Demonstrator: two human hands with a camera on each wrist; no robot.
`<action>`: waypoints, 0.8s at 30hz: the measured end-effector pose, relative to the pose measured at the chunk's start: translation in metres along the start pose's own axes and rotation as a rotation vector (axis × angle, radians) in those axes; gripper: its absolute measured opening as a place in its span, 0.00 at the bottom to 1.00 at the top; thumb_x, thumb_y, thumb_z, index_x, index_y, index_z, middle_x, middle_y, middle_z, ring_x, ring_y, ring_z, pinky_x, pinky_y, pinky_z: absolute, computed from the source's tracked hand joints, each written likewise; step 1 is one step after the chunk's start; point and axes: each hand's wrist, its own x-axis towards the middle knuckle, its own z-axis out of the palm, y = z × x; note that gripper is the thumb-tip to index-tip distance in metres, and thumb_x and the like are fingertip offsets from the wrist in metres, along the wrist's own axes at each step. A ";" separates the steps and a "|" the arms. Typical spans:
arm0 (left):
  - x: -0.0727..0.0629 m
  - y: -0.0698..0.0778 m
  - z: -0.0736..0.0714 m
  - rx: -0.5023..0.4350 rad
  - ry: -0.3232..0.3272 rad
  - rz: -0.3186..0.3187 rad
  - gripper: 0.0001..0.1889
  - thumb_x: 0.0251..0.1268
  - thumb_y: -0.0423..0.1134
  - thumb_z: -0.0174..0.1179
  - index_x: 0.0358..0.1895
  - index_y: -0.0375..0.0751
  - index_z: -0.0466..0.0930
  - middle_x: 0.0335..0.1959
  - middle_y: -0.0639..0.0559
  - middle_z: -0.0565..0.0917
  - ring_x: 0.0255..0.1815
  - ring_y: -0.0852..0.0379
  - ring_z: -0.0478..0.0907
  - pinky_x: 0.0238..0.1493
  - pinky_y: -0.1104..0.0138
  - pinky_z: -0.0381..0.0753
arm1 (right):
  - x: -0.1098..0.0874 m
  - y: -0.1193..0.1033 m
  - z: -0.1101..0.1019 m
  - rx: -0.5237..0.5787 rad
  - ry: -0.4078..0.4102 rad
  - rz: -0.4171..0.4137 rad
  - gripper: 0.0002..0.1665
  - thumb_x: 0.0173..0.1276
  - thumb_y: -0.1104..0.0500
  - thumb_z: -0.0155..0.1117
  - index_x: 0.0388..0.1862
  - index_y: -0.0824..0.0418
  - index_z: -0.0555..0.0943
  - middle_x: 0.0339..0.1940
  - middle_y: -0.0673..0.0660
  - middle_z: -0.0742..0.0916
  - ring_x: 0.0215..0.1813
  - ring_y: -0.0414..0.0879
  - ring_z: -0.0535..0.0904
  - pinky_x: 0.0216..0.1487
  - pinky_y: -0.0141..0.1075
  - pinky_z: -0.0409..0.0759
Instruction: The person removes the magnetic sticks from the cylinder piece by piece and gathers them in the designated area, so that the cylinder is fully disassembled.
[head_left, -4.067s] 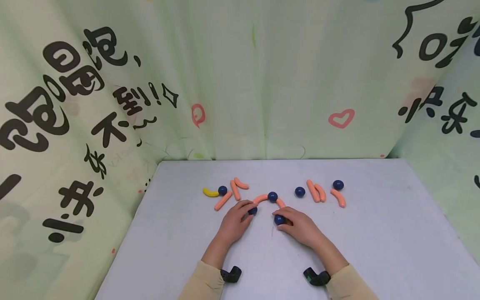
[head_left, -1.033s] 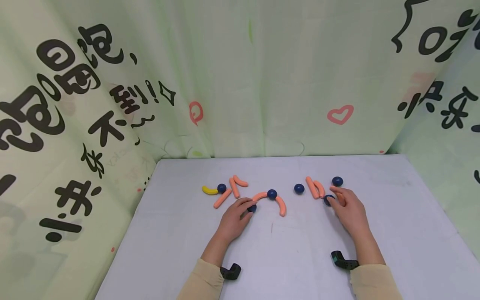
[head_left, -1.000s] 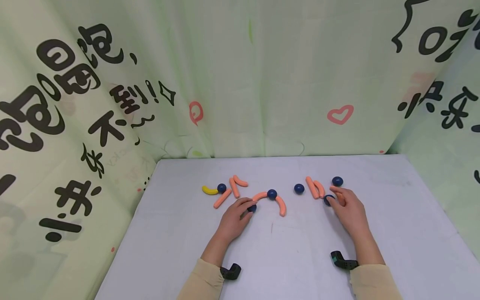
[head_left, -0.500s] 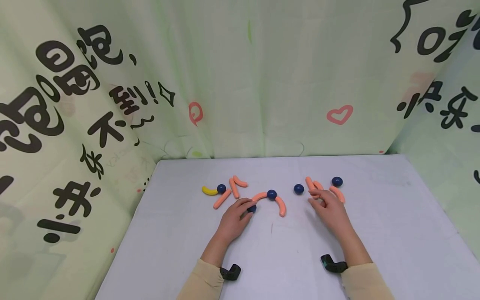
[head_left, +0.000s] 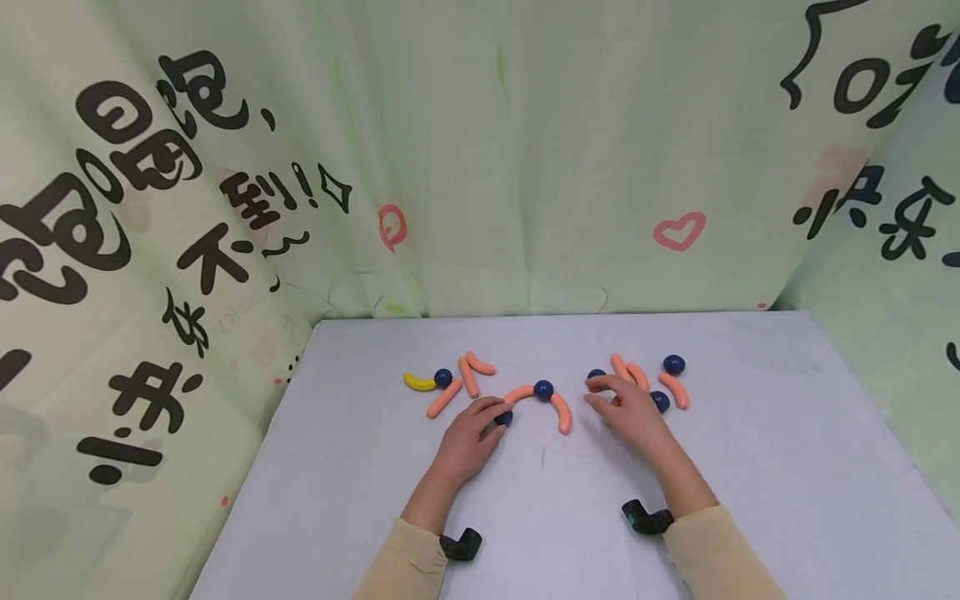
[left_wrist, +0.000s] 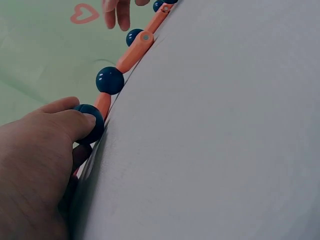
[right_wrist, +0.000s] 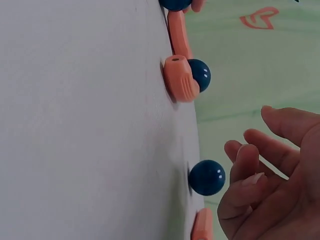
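Observation:
My left hand (head_left: pixel 471 440) pinches a blue ball (left_wrist: pixel 90 124) on the table, at one end of a chain. The chain runs through a curved orange rod (head_left: pixel 519 394), a second blue ball (head_left: pixel 543 390) and another curved orange rod (head_left: pixel 563 414). My right hand (head_left: pixel 628 414) hovers with spread, slightly bent fingers and nothing between them. Its fingertips partly cover a loose blue ball (head_left: pixel 596 374) in the head view; a gap separates that ball (right_wrist: pixel 207 177) from the fingers in the right wrist view. Beside this hand lies another blue ball (head_left: pixel 660 402).
Further right are a blue ball (head_left: pixel 674 364), a curved orange rod (head_left: pixel 674 390) and two orange rods (head_left: pixel 619 369) side by side. At the left lie a yellow curved rod (head_left: pixel 418 382), a blue ball (head_left: pixel 443 377) and several orange rods (head_left: pixel 468 377). Printed curtains (head_left: pixel 585 167) surround the white table (head_left: pixel 555 525).
My right hand carried a blue ball from the chain's right end to the right-hand pieces, let it go there, then moved left toward another ball. My left hand stayed in place.

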 end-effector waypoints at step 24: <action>0.001 -0.003 0.000 0.019 0.006 0.050 0.22 0.73 0.45 0.57 0.68 0.62 0.73 0.66 0.59 0.74 0.67 0.56 0.73 0.66 0.58 0.75 | 0.035 -0.020 0.044 -0.008 -0.074 0.013 0.15 0.68 0.53 0.67 0.50 0.55 0.76 0.47 0.56 0.85 0.38 0.47 0.75 0.38 0.36 0.71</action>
